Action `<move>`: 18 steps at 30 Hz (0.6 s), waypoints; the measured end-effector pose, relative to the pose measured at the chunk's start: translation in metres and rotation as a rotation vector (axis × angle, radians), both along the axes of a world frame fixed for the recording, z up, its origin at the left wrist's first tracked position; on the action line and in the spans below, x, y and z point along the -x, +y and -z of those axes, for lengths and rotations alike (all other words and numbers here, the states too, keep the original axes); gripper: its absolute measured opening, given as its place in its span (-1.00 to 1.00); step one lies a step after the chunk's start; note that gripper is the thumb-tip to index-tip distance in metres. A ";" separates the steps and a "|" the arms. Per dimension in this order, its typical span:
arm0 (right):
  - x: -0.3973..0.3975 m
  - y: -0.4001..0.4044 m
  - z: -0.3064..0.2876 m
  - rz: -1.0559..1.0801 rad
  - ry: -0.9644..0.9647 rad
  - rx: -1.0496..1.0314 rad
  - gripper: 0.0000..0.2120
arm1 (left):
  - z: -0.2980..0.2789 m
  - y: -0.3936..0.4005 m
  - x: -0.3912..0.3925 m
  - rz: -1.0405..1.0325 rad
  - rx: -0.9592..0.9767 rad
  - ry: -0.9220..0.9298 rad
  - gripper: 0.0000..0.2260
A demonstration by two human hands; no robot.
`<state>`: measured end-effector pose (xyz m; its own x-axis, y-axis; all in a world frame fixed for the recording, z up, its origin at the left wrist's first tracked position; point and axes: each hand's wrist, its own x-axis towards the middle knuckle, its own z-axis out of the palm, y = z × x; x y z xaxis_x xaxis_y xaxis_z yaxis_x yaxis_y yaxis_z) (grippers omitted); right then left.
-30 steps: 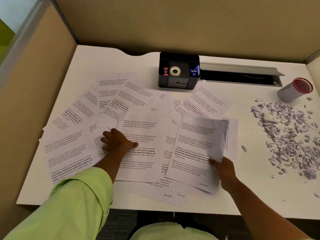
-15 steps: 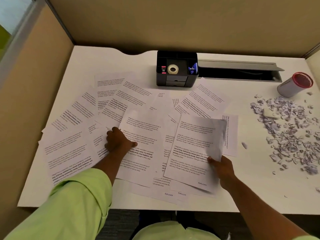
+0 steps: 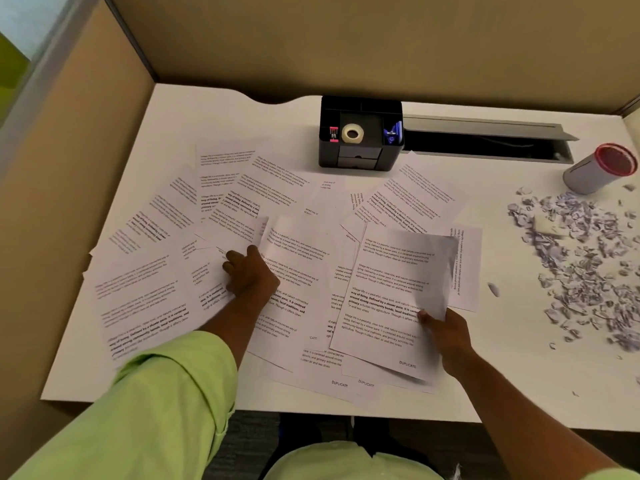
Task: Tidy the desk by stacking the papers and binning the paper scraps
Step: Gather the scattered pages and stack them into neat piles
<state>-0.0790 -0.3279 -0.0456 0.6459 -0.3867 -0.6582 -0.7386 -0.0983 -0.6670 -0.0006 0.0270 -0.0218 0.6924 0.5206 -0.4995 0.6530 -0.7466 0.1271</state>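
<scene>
Papers: printed sheets (image 3: 284, 202) lie fanned and overlapping across the middle and left of the white desk (image 3: 207, 116).
Left hand (image 3: 251, 273): centre-left of the frame, fingers curled onto the edge of a sheet; whether it pinches it, I cannot tell.
Right hand (image 3: 446, 332): lower right of centre, pinching the right edge of a small stack (image 3: 388, 299), thumb on top.
Paper scraps (image 3: 581, 251): heaped at the right edge, well apart from both hands.

White papers (image 3: 298, 271), black organiser (image 3: 360, 157), lime-green sleeve (image 3: 156, 410).
</scene>
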 end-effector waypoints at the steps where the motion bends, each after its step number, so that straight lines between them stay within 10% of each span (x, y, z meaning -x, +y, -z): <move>1: 0.000 0.000 0.000 -0.003 -0.002 -0.002 -0.86 | 0.000 0.000 0.000 0.005 0.008 -0.010 -0.24; 18: 0.003 0.001 0.004 -0.004 0.005 0.007 -0.83 | 0.012 0.006 0.006 -0.194 0.174 -0.173 -0.27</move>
